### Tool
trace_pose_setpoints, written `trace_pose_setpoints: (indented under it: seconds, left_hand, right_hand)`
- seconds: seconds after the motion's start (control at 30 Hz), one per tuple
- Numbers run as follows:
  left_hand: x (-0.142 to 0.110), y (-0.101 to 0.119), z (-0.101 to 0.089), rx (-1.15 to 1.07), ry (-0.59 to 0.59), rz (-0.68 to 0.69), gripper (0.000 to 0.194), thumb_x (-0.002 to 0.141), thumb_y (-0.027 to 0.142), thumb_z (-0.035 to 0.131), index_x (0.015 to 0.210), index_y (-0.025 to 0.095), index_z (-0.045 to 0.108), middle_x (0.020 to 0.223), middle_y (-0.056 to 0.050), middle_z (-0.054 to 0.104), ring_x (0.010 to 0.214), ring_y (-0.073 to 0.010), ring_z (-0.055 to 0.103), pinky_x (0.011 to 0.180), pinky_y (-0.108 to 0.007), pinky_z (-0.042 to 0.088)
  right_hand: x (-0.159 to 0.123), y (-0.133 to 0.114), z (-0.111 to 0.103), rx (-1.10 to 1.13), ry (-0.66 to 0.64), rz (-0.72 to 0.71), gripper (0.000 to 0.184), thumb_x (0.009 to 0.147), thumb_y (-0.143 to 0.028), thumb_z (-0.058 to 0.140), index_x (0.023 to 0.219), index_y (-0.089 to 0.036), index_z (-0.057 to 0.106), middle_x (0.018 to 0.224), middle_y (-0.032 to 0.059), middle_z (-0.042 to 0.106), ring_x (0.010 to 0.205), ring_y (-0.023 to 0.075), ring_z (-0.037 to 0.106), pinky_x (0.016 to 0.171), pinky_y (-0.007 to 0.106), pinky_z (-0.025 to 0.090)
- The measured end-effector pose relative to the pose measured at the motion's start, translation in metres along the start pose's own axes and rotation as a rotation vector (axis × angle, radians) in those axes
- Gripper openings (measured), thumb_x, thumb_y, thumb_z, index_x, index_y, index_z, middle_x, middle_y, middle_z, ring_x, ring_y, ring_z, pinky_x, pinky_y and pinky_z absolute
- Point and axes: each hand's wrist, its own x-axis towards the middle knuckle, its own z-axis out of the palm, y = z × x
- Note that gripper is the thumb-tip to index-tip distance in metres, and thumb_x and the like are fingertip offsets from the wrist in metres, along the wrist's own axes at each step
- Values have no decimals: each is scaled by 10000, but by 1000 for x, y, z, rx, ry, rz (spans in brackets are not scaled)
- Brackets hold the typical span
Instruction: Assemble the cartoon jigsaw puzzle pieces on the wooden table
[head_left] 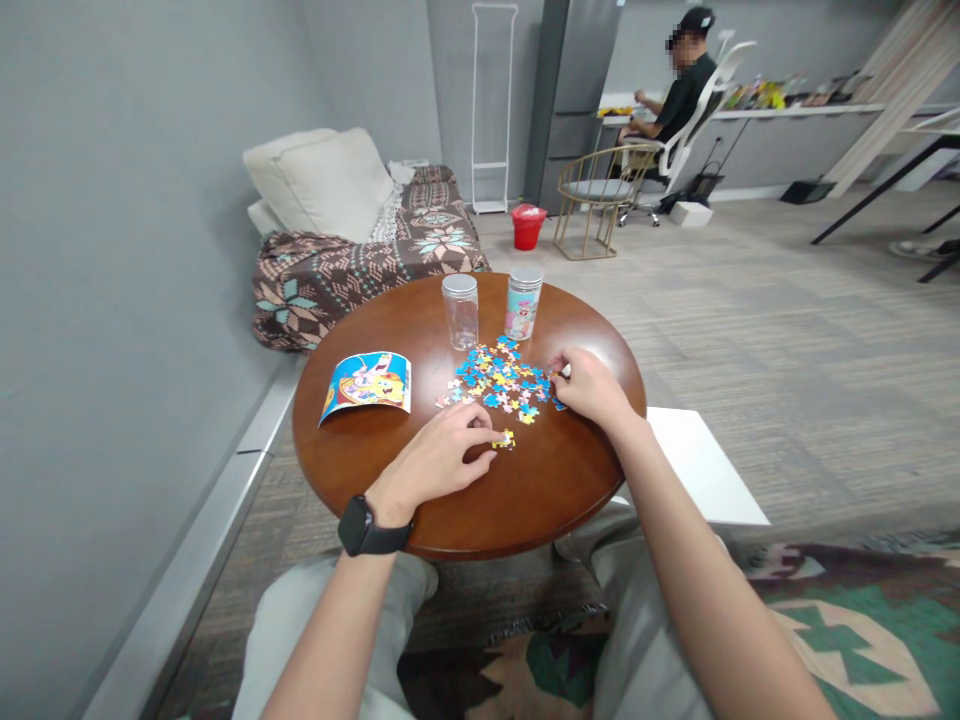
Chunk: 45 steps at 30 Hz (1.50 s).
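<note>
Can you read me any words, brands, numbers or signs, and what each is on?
Nothing here can be read.
Puzzle pieces: no lettering can be made out.
Curled picture sheet: any print at its right edge is too small.
Jar with the coloured label: lettering, if any, too blurred.
Black cap: pale mark, unreadable.

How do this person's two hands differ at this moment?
The left hand has a black watch at its wrist; the right hand has none. The left has a fingertip at a small yellow cluster nearer the person, while the right reaches the pile of puzzle pieces at its right side. Both are over the round table.
</note>
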Motion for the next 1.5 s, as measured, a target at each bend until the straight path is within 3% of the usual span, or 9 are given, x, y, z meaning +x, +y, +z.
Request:
trace_pose_setpoints:
  seconds: [0.33,0.6,0.7,0.8,0.9,1.23,1.4,1.5]
  left_hand:
    - [-1,1,-1,-5,-6,3,230,891,178,624,1097,182,728,1070,-71,642,1027,-212,607,959,-373,504]
    - [-2,0,-1,1,6,20,193,883,165,630,1032,198,747,1055,-64,645,1005,-204,615,941,-365,508]
    - [-1,0,-1,4,4,25,190,881,163,633,1023,201,753,1047,-63,646,1005,-205,614,940,-365,507]
    - [-1,-1,0,2,-4,22,192,876,163,641,1024,205,756,1050,-61,646,1011,-205,613,955,-368,506]
    - [-1,-2,1,0,-5,22,188,883,174,638,1021,207,761,1080,-64,652,1060,-215,608,1002,-381,491]
    - [-1,-2,2,-36,28,-9,157,870,171,655,988,198,755,1057,-58,684,1016,-204,642,973,-356,509]
    - [-1,0,0,0,21,-19,221,880,172,644,1080,186,737,1037,-68,669,996,-206,638,947,-361,513]
    - [-1,-1,0,14,15,-18,182,882,171,644,1029,178,751,1015,-69,662,973,-204,633,922,-358,516]
  right_hand:
    - [1,1,-7,164,-140,95,216,750,-74,604,883,-171,744,837,59,724,768,184,658,743,272,506]
    - [0,8,-12,313,-46,41,57,740,-190,689,759,-181,742,772,44,693,635,147,592,628,270,485]
    - [-9,-9,-16,472,-49,2,115,788,-262,674,811,-178,749,768,47,715,656,151,598,623,267,477]
    - [-23,-34,-12,658,-200,-52,192,811,-351,680,854,-179,754,766,40,725,626,140,588,592,262,466]
    - [-35,-53,-3,743,-335,-97,165,835,-288,627,874,-182,748,759,35,728,638,139,611,603,257,477]
    - [-42,-55,5,580,-240,-273,161,841,-135,594,842,-211,736,770,11,694,656,129,580,665,263,455]
    - [-42,-52,11,550,-176,-202,134,841,-130,590,844,-203,703,804,24,705,696,149,617,691,275,483]
    - [-41,-50,13,546,-125,-163,139,844,-132,565,837,-201,685,804,29,704,718,160,633,719,288,499]
